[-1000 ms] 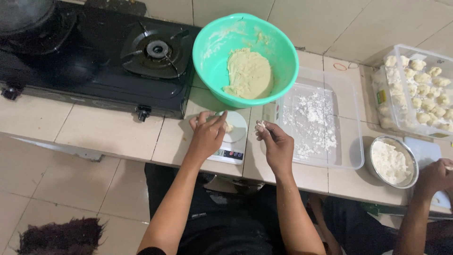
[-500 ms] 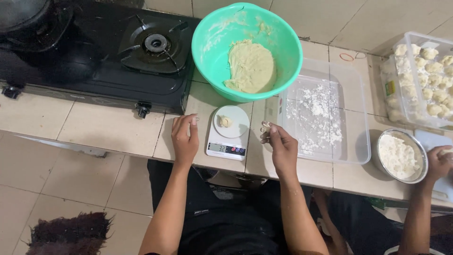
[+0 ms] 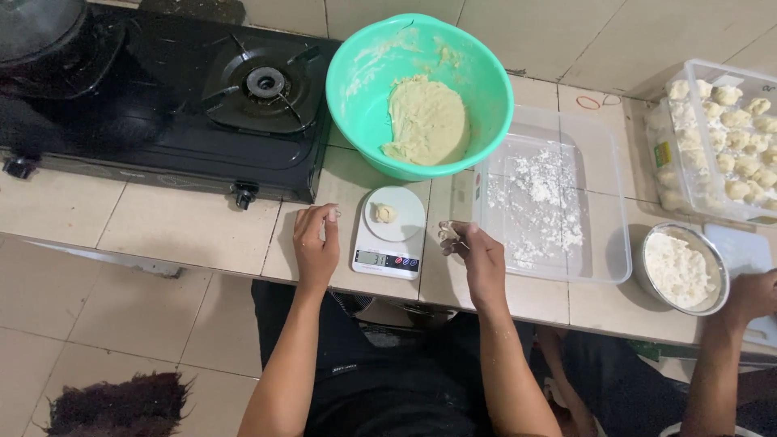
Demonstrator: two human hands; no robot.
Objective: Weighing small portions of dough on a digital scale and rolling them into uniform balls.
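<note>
A small lump of pale dough (image 3: 384,214) lies on the round pan of a white kitchen scale (image 3: 389,235) on the tiled counter. My left hand (image 3: 316,245) rests on the counter just left of the scale, fingers loosely curled, holding nothing that I can see. My right hand (image 3: 477,255) sits to the right of the scale, its fingertips pinched on a small bit of dough (image 3: 447,233). Behind the scale stands a green bowl (image 3: 356,81) with a large mass of dough (image 3: 426,121) inside.
A clear flat tray (image 3: 603,243) dusted with flour lies right of my right hand. Further right are a metal bowl of white filling (image 3: 681,269) and a clear box of dough balls (image 3: 720,137). Another person's hand (image 3: 749,295) is at the right edge. A black gas stove (image 3: 162,105) stands left.
My left hand has set the dough lump on the scale and drawn back to the left. My right hand stays beside the scale.
</note>
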